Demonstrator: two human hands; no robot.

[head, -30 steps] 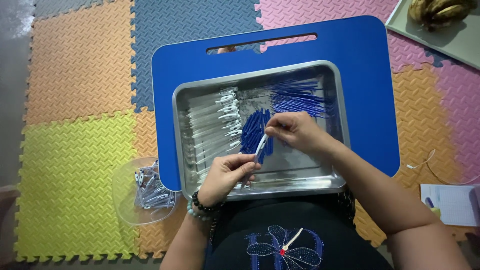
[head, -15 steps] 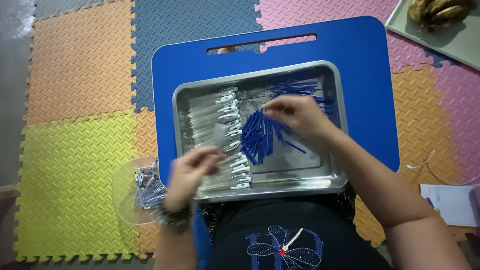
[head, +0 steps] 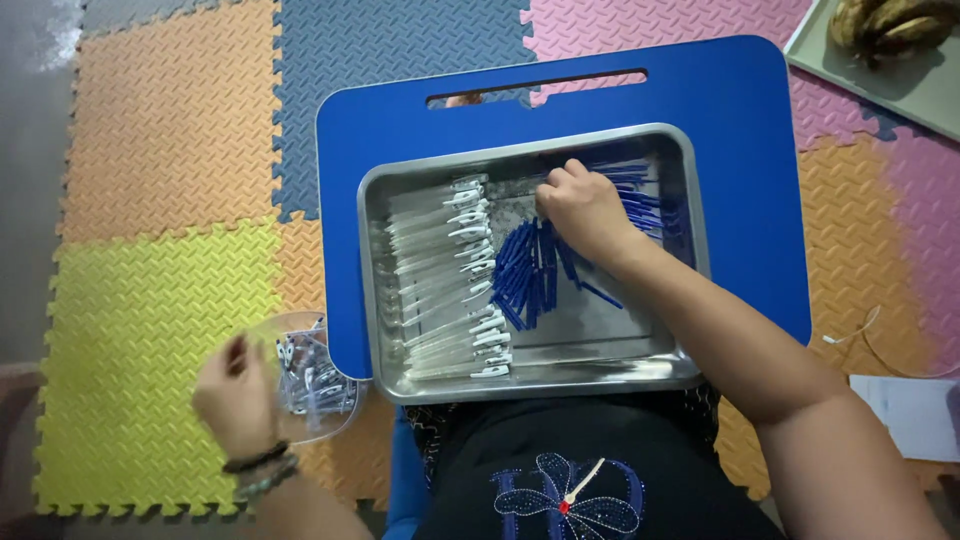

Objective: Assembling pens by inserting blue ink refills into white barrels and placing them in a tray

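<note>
The left hand hangs low and out to the person's left, fingers loosely curled, back facing up, with dark bracelets on the wrist just behind it. The right hand reaches forward, forearm stretched out behind it, knuckles up and fingers bent downward, fingertips hidden beneath.

Foam floor mats in orange, yellow, grey and pink cover the floor. A grey tray holding bananas lies far beyond the right grip. White paper sits nearer.
</note>
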